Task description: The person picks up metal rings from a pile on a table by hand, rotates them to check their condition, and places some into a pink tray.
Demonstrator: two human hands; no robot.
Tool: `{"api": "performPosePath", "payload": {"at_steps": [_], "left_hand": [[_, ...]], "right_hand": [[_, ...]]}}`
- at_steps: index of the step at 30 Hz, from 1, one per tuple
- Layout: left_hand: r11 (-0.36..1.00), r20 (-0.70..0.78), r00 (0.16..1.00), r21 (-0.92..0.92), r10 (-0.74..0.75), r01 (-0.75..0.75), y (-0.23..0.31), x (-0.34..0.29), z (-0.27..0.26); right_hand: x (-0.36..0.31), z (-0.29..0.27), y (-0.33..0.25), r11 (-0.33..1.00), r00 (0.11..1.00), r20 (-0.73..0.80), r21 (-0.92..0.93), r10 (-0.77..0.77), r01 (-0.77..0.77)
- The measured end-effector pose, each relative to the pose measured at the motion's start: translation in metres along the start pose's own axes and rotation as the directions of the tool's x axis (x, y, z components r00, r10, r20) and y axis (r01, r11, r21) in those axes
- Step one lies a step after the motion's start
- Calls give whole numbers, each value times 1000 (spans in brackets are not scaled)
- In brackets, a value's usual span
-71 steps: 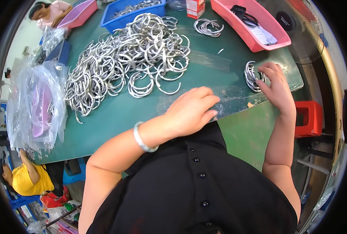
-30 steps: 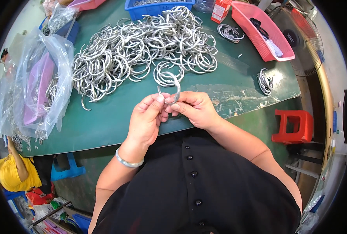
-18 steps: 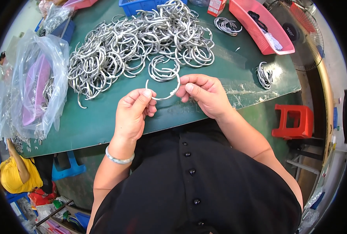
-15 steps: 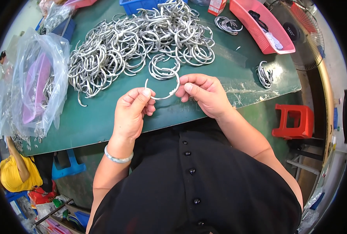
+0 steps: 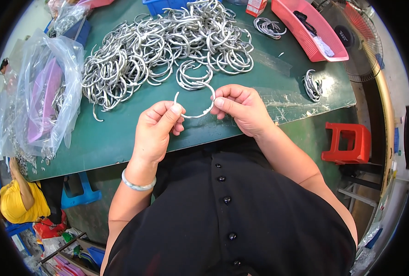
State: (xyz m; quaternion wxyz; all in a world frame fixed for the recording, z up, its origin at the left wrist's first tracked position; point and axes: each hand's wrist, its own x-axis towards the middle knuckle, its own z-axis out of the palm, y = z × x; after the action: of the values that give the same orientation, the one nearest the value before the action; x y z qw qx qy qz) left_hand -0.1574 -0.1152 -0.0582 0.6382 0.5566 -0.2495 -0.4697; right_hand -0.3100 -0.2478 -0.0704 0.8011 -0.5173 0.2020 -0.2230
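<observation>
Between my two hands is one silvery open metal ring point(image 5: 196, 116), with a gap on its far side. My left hand point(image 5: 161, 124) pinches the ring's left part between thumb and fingertips. On its right part, thumb and fingers of my right hand point(image 5: 239, 108) are closed. Just beyond the held ring lies a small stack of similar rings point(image 5: 186, 82). A large tangled heap of silvery open rings point(image 5: 140, 60) covers the table behind it.
Small ring bundles lie at the far right point(image 5: 268, 28) and right edge point(image 5: 313, 87) of the green table point(image 5: 117, 140). A pink basket point(image 5: 301, 34), clear plastic bag point(image 5: 66, 101), fan point(image 5: 356, 41) and red stool point(image 5: 347, 143) surround it. Someone in a yellow top point(image 5: 23, 202) is at left.
The held ring has turned slightly, and its right end now stands higher. My right hand has shifted a little, its grip now closed on the ring's right side.
</observation>
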Motion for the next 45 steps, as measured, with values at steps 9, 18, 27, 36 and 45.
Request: {"api": "performPosePath", "payload": {"at_steps": [9,18,27,36,45], "left_hand": [[993,23,994,47,106,-107,-10,-4,-1],[983,77,997,-186,7,7,-14,-4,-2],[953,112,994,-299,-18,51,-17,-4,1],[944,154,988,-321,-27,76,-20,-3,2],[951,87,989,-297,122,-91,-19,-7,2]], "right_hand": [[-8,4,1,990,997,-12,-120,-78,76],[-23,25,-12,784,927,120,-502,-355,365],[-25,42,-13,535,788,341,-591,-512,603],[-26,40,-4,388,702,405,-620,-586,682],[-31,26,-11,296,682,408,-681,-607,670]]}}
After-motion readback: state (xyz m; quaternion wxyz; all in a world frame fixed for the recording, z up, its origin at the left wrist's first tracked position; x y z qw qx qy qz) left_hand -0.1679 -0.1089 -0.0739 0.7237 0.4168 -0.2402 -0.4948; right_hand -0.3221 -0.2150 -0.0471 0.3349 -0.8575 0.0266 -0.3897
